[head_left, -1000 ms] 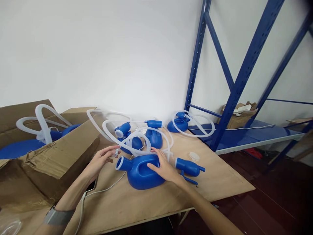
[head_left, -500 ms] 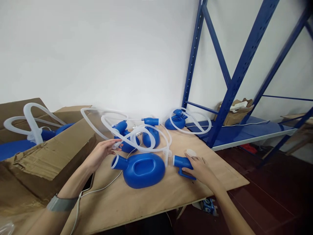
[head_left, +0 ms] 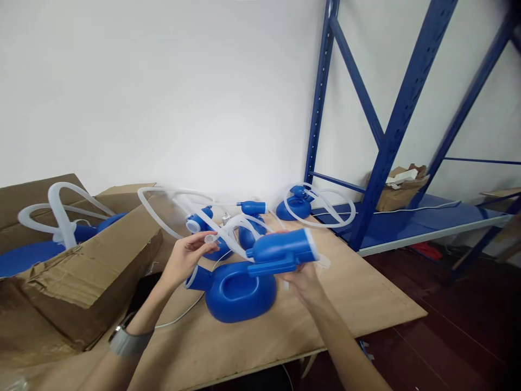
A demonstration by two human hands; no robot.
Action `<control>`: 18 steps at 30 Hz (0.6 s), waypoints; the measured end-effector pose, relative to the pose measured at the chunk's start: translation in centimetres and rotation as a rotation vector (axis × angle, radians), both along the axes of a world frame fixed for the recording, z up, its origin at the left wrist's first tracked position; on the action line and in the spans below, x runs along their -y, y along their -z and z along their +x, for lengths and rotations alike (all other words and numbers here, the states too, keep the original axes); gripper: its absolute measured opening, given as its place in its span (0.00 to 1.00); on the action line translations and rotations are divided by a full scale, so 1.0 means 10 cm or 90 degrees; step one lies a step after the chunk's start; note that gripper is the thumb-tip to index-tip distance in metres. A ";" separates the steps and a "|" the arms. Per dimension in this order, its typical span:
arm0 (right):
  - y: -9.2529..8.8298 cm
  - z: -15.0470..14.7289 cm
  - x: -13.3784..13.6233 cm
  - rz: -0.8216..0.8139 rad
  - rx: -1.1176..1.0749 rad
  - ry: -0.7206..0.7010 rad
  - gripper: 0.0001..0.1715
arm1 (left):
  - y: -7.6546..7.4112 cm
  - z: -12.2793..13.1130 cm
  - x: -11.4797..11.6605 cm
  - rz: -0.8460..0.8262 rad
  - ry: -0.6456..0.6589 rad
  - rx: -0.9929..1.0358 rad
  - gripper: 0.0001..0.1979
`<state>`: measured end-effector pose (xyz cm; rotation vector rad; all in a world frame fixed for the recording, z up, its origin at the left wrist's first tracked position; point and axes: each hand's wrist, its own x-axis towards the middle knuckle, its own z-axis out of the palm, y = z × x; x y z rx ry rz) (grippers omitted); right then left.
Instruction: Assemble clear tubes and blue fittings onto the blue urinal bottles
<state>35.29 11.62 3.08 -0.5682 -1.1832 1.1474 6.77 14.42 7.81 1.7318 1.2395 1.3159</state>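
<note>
My left hand [head_left: 188, 258] pinches the end of a translucent white hose [head_left: 210, 238], whose open mouth faces me. Raised above the table, my right hand [head_left: 301, 278] grips a blue urinal head [head_left: 280, 247], a cylinder with a side handle, a white rim at the right and a narrow spout at the left. The spout points towards the hose end, apart from it. Beneath both hands a blue urinal bottle [head_left: 241, 293] lies on the table, its open neck to the left. Loops of hose run behind the urinal head and partly hide there.
More blue bottles with heads and hoses stand along the wall, one bottle [head_left: 293, 208] near the shelf post. A cardboard box [head_left: 93, 271] at the left holds further bottles and hoses. A white cable crosses the wooden table [head_left: 358, 304]. Blue shelving [head_left: 407, 225] rises at the right.
My right hand has lifted the urinal head off the table, moved it left and turned its spout towards the hose. My left hand has shifted slightly right with the hose end.
</note>
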 end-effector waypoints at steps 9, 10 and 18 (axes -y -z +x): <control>0.04 -0.48 -0.09 0.017 -0.068 0.024 0.48 | 0.19 0.32 -0.05 0.209 0.118 -0.283 0.15; 0.06 -0.45 -0.10 0.016 -0.063 0.031 0.49 | 0.21 0.35 -0.06 0.207 0.131 -0.298 0.15; 0.14 -0.13 -0.23 0.037 0.028 0.067 0.56 | 0.27 0.46 -0.16 0.409 0.098 -0.427 0.15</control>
